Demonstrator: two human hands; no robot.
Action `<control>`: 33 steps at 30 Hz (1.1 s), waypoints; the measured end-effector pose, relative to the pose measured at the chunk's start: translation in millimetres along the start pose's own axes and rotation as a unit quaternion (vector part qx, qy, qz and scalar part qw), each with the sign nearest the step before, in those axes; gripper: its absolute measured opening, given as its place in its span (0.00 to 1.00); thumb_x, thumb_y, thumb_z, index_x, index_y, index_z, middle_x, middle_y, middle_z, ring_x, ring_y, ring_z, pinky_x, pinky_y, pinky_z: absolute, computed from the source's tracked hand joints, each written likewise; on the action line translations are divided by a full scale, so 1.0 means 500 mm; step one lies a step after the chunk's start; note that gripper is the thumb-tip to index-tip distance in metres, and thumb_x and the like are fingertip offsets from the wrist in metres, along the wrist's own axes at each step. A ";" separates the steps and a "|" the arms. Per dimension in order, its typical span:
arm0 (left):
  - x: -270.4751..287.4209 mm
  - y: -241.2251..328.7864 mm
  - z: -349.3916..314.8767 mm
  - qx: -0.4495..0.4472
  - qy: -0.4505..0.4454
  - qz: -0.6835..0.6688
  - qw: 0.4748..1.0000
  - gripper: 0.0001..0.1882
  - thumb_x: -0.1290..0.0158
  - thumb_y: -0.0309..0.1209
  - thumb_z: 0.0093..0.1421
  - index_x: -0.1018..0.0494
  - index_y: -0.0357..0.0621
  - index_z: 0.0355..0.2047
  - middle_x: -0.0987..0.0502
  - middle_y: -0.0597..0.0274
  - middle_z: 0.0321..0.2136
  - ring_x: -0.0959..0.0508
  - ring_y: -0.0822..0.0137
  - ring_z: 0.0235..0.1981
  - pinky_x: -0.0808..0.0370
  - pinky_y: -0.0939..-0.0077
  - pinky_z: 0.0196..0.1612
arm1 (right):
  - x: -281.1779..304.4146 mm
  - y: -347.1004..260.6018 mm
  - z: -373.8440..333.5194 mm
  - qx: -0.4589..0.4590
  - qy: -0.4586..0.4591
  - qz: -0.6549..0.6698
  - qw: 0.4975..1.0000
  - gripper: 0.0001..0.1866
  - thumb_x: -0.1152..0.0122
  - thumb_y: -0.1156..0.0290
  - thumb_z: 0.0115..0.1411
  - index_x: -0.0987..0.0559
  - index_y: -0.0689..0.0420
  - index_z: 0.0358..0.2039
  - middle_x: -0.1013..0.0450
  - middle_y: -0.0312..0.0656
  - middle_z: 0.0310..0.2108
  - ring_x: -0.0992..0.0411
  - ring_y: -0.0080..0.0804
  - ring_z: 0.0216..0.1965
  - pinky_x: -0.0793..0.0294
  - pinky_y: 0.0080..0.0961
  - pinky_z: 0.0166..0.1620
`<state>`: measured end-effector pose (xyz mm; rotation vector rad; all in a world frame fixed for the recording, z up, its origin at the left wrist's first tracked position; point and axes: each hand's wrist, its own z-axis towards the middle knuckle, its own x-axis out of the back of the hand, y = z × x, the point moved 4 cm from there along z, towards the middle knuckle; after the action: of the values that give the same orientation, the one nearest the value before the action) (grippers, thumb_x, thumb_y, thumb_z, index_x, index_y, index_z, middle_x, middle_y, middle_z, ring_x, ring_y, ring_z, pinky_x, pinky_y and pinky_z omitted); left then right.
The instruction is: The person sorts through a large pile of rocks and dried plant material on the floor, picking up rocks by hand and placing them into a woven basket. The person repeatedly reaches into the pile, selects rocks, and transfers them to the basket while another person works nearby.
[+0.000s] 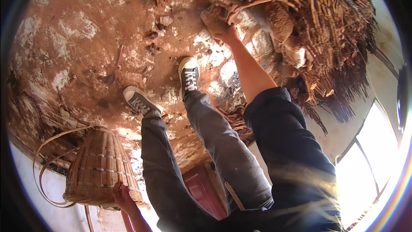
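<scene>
At the lower left a tall woven basket with looped carrying straps stands with its wide rim toward me. My left hand is closed on that rim, partly hidden against the weave. Farther off, right of centre, my right hand reaches down with its arm stretched out. Its fingers close on the edge of a rough brown, stone-like lump. A curved stick from the brushwood pile ends just beside these fingers. Whether the hand also touches the stick I cannot tell.
A large pile of sticks and brushwood fills the right side, with another brown lump at its edge. Stones and debris dot the uneven earth floor. A red object shows near my legs. Bright light enters through a window.
</scene>
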<state>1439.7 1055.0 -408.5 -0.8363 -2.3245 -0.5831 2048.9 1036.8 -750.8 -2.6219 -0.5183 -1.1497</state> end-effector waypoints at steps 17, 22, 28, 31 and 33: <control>-0.132 0.241 -0.017 0.045 -0.047 -0.392 0.918 0.49 0.32 0.34 0.38 0.50 0.36 0.56 0.37 0.48 0.50 0.35 0.58 0.52 0.33 0.64 0.52 | -0.005 -0.447 -0.780 0.315 -0.473 0.243 0.786 0.42 0.28 0.63 0.37 0.40 0.65 0.49 0.33 0.48 0.43 0.34 0.40 0.47 0.35 0.31 0.49; 0.128 0.136 -0.157 0.076 0.119 -0.405 0.903 0.26 0.38 0.27 0.45 0.34 0.38 0.45 0.27 0.59 0.40 0.27 0.66 0.41 0.30 0.73 0.46 | 0.045 -0.542 -1.055 0.408 -0.614 0.246 0.629 0.41 0.30 0.61 0.42 0.41 0.64 0.52 0.35 0.49 0.45 0.35 0.37 0.46 0.35 0.31 0.48; 0.370 -0.137 -0.199 0.144 0.353 -0.299 0.875 0.27 0.36 0.31 0.42 0.31 0.39 0.43 0.25 0.61 0.37 0.25 0.68 0.37 0.29 0.76 0.42 | 0.038 -0.483 -1.092 0.340 -0.683 -0.045 0.644 0.37 0.42 0.50 0.52 0.41 0.60 0.56 0.39 0.50 0.51 0.38 0.41 0.52 0.36 0.36 0.52; 0.491 -0.239 -0.091 0.206 0.328 -0.137 0.912 0.34 0.35 0.46 0.39 0.29 0.34 0.41 0.24 0.57 0.34 0.25 0.68 0.33 0.28 0.73 0.36 | 0.035 -0.463 -1.002 0.339 -0.615 -0.075 0.708 0.35 0.42 0.50 0.52 0.38 0.59 0.54 0.34 0.47 0.47 0.34 0.41 0.49 0.33 0.35 0.49; 0.539 -0.295 0.012 0.212 0.257 -0.048 0.942 0.30 0.38 0.44 0.42 0.30 0.34 0.40 0.25 0.57 0.33 0.26 0.68 0.32 0.29 0.73 0.35 | 0.037 -0.430 -0.950 0.337 -0.568 -0.077 0.747 0.31 0.42 0.51 0.53 0.35 0.58 0.51 0.30 0.46 0.42 0.30 0.39 0.44 0.30 0.34 0.45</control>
<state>1168.5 1067.5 -264.8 -0.3186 -1.9053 -0.2741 1658.4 1072.2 -406.4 -2.2761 -1.0836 0.7224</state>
